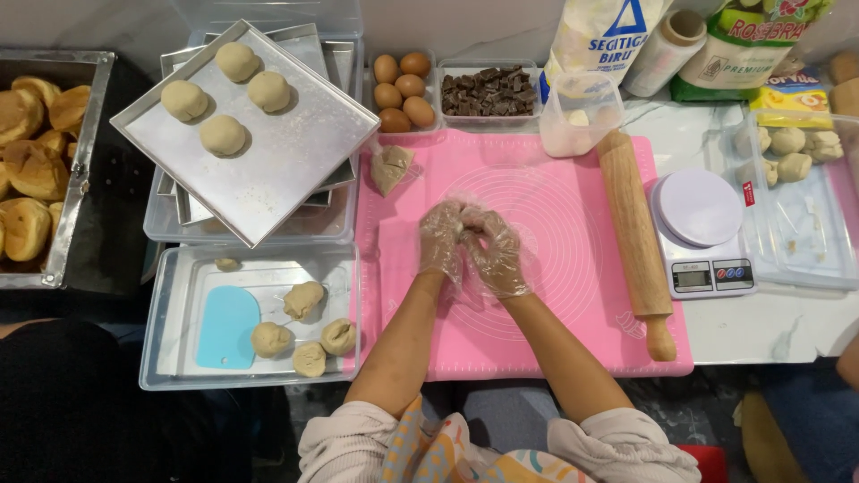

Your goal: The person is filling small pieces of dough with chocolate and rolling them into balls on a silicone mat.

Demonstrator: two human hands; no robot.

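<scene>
At the bench's far edge stand a white paper bag with a blue triangle (601,36), a green-and-white plastic pack (747,49) and a yellow packet (792,100); the white scale's grey screen (691,276) faces up

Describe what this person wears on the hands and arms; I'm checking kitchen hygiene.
Both the left hand and right hand wear thin, clear, crinkly disposable plastic gloves ending at the wrists. Forearms are uncovered; pale pinkish-beige sleeves are pushed up to the elbows.

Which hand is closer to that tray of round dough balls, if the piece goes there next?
Probably the left hand: the metal tray with dough balls lies on its side. The right hand sits nearer the rolling pin.
</scene>
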